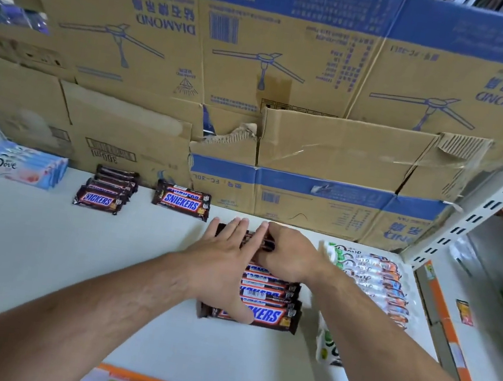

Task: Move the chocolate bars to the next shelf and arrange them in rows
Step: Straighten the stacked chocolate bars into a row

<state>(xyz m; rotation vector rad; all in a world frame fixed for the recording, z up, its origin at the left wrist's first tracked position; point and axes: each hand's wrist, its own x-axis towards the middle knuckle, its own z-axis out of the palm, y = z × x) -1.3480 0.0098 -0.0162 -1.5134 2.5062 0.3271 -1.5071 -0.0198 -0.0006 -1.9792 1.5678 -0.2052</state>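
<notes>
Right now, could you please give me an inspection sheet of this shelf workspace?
Surface: white shelf with an orange front edge.
Job's things: Snickers row under both hands; two smaller Snickers groups at the back.
Clutter: blue Dove packs back left; white Dove bars in a row on the right.
Grippers: left hand flat, fingers straight on the row; right hand fingers curled on the row's far end.
Cables: nothing seen.
Surroundings: cardboard boxes behind; slotted white upright at right.
</notes>
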